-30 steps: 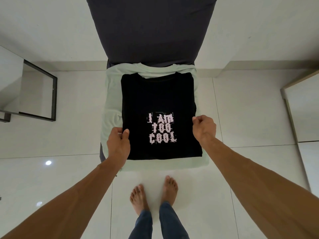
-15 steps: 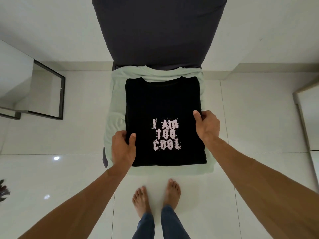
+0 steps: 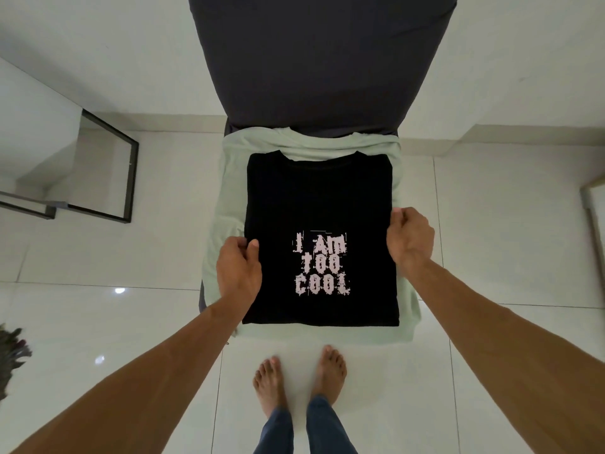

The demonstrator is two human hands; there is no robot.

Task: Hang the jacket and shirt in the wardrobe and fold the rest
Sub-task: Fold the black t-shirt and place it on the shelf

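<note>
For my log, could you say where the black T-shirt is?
In the head view's centre, the T-shirt lies folded atop the green garment on the chair, left hand and right hand gripping its sides.

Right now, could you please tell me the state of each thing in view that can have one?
black T-shirt: folded, print up, lying on the pale green garment.
pale green garment: laid flat on the chair seat, under the black T-shirt.
left hand: grips the T-shirt's left edge, thumb on top.
right hand: grips the T-shirt's right edge, fingers curled.
chair: upright, dark cover on its back.
</note>
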